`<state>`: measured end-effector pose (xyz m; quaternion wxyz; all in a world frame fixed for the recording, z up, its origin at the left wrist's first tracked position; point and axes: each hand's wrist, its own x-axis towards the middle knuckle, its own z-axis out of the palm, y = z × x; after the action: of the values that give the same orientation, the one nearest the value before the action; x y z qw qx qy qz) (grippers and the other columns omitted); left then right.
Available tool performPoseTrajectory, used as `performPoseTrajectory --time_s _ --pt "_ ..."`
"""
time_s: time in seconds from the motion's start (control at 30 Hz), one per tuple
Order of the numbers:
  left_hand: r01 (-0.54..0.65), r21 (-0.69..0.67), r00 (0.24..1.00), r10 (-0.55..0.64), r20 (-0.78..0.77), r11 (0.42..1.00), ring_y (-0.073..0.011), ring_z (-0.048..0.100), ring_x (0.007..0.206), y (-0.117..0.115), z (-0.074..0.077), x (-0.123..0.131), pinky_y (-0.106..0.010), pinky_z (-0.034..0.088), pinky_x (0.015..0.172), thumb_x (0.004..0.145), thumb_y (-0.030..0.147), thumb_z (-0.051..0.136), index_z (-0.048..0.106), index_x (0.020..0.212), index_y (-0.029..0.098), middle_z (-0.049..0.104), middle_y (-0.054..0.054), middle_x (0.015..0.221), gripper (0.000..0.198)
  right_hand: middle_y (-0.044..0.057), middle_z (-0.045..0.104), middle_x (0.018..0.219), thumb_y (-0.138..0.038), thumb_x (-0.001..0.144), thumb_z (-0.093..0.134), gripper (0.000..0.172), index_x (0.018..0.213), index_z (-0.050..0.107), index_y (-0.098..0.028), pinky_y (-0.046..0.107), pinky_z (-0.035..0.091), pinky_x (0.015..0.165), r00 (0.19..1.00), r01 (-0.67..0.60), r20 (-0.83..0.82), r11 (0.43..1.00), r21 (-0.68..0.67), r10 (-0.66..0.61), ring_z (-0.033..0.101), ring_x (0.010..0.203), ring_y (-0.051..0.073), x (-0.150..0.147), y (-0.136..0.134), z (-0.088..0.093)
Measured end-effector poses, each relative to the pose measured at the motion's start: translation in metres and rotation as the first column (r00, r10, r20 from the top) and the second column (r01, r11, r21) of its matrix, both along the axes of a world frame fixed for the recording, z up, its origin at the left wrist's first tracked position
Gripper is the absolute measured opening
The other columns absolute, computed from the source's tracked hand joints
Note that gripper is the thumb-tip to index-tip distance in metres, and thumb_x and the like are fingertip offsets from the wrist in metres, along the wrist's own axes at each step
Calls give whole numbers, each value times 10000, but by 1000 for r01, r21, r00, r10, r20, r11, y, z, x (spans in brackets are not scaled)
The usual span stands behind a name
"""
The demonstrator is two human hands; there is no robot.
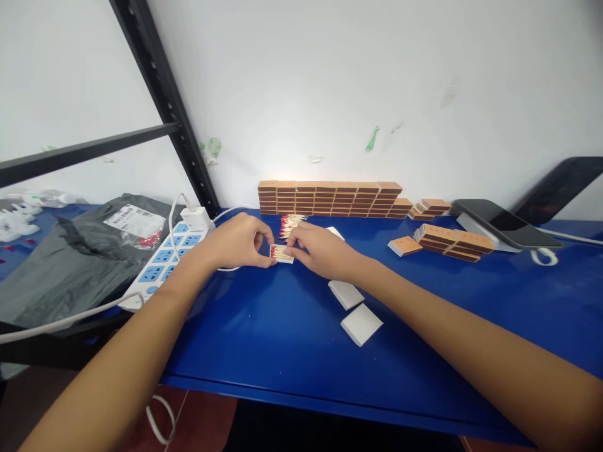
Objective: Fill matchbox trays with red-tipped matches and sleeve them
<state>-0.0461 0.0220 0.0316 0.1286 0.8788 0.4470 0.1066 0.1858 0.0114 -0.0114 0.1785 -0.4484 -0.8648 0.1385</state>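
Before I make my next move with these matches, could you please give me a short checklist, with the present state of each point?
1. Left hand steadies the small white tray: ok, thumb and finger at its left end.
2. Matches in the tray face one way: ok, red heads toward the left.
3. Tray is full: cannot tell, the right hand partly covers it.
4. All matches are in the tray: not ok, a loose pile lies behind it.
5. Matchbox row stands orderly along the wall: ok.
6. Two white pieces are hollow: cannot tell, plain faces up.
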Motion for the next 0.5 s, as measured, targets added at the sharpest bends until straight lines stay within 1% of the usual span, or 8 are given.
performPoseTrajectory --time_s 0.2,0.3,0.37,0.43,0.5 --pt "3 -45 1000 -5 -26 999 -145 600 562 2 0 -1 -282 363 568 725 447 882 827 903 181 686 16 635 325 51 643 999 -250 1047 606 127 948 664 -196 298 372 740 997 -69 -28 998 -3 68 573 878 179 2 5 -5" --pt "-1 -63 1000 -1 -30 998 -148 605 566 2 0 -2 -282 361 566 717 452 886 831 905 186 692 14 640 331 44 638 962 -238 1031 615 131 922 668 -190 294 376 747 993 -90 -72 996 20 91 560 868 173 3 9 -6" --pt "-10 -73 999 7 -36 997 -151 607 567 2 1 -3 -284 361 565 719 454 884 833 904 184 692 11 638 331 33 633 913 -246 1025 618 149 901 678 -188 292 370 739 990 -69 -122 997 38 73 551 844 167 5 14 -8" --pt "-17 -74 999 14 -43 997 -155 609 570 1 1 -3 -287 363 565 718 447 883 832 897 180 694 7 639 326 23 626 865 -277 1024 619 182 880 685 -188 293 357 710 986 -8 -167 999 34 14 541 798 161 8 20 -10" --pt "-23 -73 999 19 -49 997 -157 610 571 1 2 -3 -290 366 564 714 440 882 829 894 178 697 5 643 322 21 627 858 -289 1020 622 187 880 692 -187 293 355 699 983 38 -180 999 35 -31 539 778 159 11 26 -12"
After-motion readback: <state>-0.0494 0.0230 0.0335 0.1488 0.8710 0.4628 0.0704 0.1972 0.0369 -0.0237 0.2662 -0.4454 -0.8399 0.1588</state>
